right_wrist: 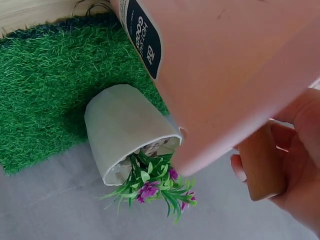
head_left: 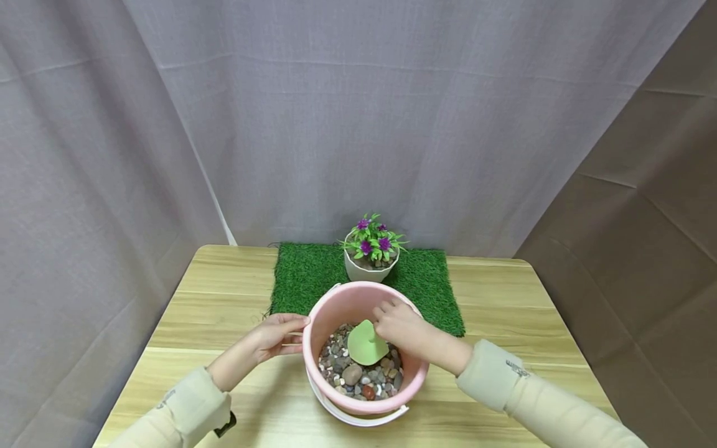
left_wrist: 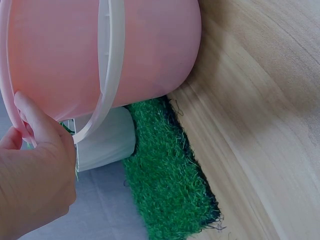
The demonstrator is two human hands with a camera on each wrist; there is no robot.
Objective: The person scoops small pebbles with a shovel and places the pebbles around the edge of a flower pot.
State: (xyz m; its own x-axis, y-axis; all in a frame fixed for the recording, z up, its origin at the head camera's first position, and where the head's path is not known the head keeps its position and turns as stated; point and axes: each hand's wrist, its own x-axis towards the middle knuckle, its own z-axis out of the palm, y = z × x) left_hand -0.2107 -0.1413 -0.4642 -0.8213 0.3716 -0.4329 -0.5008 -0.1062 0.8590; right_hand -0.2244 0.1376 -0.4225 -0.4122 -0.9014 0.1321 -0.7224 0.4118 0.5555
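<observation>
A pink bucket (head_left: 350,303) stands on the table with a bed of mixed pebbles (head_left: 352,374) inside. Its rim is pinched at the left side by my left hand (head_left: 274,337), thumb on the outer wall in the left wrist view. My right hand (head_left: 404,328) reaches over the right side of the bucket and grips a small garden trowel. The trowel's light green blade (head_left: 366,346) is down among the pebbles. In the right wrist view its wooden handle (right_wrist: 261,166) shows in the curled fingers, partly behind the bucket's rim.
Behind the bucket, a white pot (head_left: 366,272) with purple flowers (head_left: 383,244) stands on a green turf mat (head_left: 305,274). The bucket's white bail handle (head_left: 358,420) hangs down at the front. Grey curtains (head_left: 358,124) rise behind the wooden table (head_left: 224,292).
</observation>
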